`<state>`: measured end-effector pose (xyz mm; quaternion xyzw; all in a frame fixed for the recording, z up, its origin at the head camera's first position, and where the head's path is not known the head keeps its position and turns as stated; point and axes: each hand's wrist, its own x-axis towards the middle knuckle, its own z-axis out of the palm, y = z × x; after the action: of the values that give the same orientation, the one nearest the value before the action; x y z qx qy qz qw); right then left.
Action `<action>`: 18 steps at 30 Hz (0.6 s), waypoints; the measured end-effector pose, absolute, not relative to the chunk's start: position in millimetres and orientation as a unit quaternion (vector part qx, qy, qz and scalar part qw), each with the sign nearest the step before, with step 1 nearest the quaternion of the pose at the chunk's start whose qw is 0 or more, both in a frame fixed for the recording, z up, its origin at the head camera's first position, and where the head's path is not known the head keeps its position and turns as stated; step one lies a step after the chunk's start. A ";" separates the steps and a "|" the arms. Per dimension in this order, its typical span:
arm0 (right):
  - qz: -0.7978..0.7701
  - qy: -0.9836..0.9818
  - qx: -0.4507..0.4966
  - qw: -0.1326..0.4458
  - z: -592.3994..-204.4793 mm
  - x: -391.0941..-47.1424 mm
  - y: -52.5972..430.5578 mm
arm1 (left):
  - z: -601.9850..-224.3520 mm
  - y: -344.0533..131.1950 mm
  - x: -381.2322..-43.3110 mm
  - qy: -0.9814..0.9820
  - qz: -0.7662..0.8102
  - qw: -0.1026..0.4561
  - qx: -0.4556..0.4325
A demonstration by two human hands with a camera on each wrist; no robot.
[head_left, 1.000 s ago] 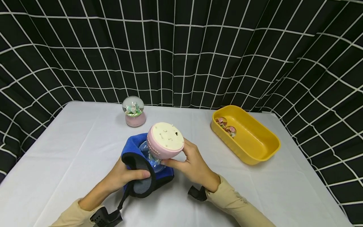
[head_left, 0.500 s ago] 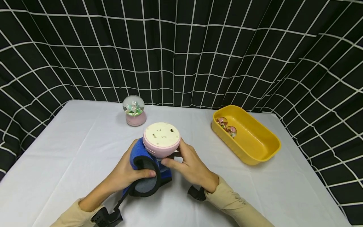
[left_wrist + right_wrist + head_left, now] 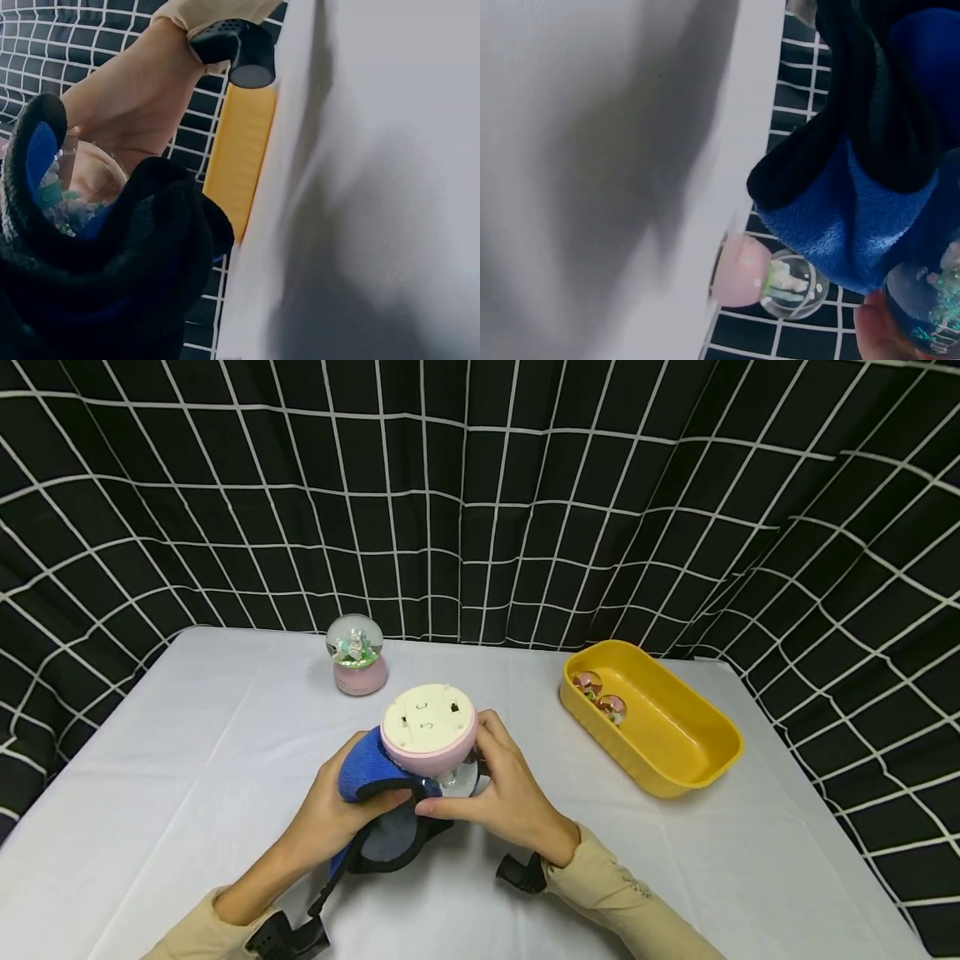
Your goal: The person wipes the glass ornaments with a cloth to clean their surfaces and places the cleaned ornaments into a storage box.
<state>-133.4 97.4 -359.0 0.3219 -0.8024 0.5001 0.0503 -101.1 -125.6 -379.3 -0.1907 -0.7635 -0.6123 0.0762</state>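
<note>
An upside-down snow globe [image 3: 429,731] is between my hands, its pink base with the cream underside facing up. My right hand [image 3: 506,785] grips its clear glass ball from the right, thumb and fingers round it. My left hand [image 3: 330,802] holds a blue cloth [image 3: 363,768] with black edging and a grey inner side against the glass. In the left wrist view the cloth [image 3: 105,247] wraps partly round the ball, and figures show inside. The right wrist view shows the glass ball [image 3: 930,307] beside the blue cloth [image 3: 847,217], with a fingertip at it.
Another pink-based snow globe [image 3: 357,656] stands upright at the back left of the white-covered table [image 3: 187,760]. A yellow tray [image 3: 675,743] at the right holds two small clear balls with pink inside [image 3: 611,708]. A black gridded curtain [image 3: 480,527] hangs behind.
The held snow globe has gone from tilted to nearly straight upside down. The cloth has folded lower and slid left across the glass, baring its right side near my right hand.
</note>
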 end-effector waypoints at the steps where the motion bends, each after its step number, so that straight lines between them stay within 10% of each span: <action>1: 0.496 -0.805 0.320 0.059 -359.3 -133.6 97.7 | -379.0 -125.8 -101.3 -0.764 -0.611 0.082 -0.191; 18: 0.518 -0.787 0.311 0.122 -357.4 -151.4 110.3 | -370.0 -135.0 -97.9 -0.686 -0.699 0.109 -0.170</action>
<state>-151.4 110.3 -357.4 0.3107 -0.7873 0.5182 0.1225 -97.9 -135.0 -370.0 -0.1702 -0.6857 -0.6993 0.1090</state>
